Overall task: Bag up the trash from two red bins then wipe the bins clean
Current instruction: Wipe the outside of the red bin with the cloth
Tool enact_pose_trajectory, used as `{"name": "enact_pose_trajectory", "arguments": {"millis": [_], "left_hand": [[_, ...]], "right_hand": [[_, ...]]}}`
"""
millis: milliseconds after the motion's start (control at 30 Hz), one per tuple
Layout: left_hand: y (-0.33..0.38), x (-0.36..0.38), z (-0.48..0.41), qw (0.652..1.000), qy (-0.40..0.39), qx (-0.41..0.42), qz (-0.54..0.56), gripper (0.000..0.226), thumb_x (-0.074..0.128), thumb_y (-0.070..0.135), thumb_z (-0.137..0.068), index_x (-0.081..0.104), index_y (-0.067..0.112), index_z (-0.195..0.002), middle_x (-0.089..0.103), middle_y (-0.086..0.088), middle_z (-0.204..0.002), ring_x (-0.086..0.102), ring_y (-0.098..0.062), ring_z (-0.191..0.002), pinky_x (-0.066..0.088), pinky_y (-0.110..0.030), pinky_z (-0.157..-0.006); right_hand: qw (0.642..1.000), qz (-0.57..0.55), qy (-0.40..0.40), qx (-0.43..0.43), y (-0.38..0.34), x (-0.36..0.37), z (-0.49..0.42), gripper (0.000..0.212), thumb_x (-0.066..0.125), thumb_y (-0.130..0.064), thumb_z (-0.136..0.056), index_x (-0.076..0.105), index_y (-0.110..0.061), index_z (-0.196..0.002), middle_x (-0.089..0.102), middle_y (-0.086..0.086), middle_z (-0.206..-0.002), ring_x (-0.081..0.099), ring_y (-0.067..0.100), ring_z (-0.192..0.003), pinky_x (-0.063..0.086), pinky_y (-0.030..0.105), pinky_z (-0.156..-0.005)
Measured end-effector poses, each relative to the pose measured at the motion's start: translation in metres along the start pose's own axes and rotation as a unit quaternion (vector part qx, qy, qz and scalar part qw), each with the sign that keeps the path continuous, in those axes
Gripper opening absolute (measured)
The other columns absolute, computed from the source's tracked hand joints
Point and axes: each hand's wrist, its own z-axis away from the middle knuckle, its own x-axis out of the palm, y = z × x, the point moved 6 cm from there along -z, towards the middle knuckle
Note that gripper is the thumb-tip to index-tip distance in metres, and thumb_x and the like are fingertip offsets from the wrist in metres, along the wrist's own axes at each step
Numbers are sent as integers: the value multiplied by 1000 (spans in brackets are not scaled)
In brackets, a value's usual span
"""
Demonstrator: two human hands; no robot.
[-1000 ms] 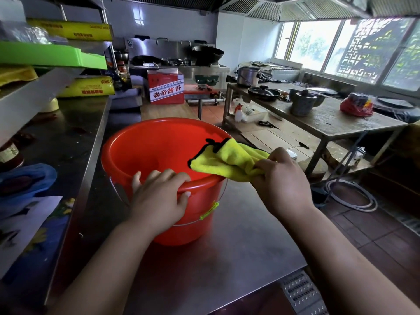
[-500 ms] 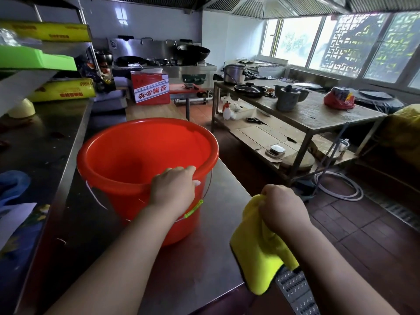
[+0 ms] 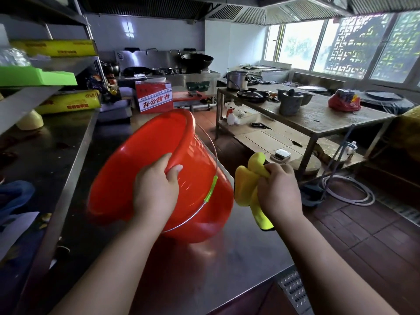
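Near steel counter (image 3: 238, 258): bore red bin (image 3: 141, 169), tipped leftward, base contact blurred | left steel ledge (image 3: 56, 142): held yellow box (image 3: 68, 102) and pale upturned bowl (image 3: 30, 120) at far end | far-right wooden table (image 3: 318, 117): carried steel pot (image 3: 237, 80), black lidded pan (image 3: 253, 95), stone mortar (image 3: 291, 103), red bag (image 3: 344, 102) | tiled floor (image 3: 363, 223), right: carried coiled hose (image 3: 354, 189).

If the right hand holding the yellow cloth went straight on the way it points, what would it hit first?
Probably the outer wall of the red bucket, just beyond the yellow cloth; depth is unclear.
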Motion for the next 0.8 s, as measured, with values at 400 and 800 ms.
{"name": "enact_pose_trajectory", "arguments": {"millis": [400,800], "left_hand": [[-22,23,21,974,-18,-100,202,40,55,28,-93,52,17,-131,59,-2,-126,55,-18,-116,39,-26,-93],[-68,31,14,954,-62,-180,233,63,49,44,-93,20,34,-148,43,2,-145,42,-17,-131,33,-39,-110]], "right_hand": [[995,-27,-57,-77,-20,49,10,29,55,-17,-93,62,-8,-121,50,15,-115,53,35,-105,40,33,-80],[988,-44,-113,-99,-28,83,18,30,56,-15,-93,63,-10,-121,52,15,-116,54,36,-104,45,35,-84]]}}
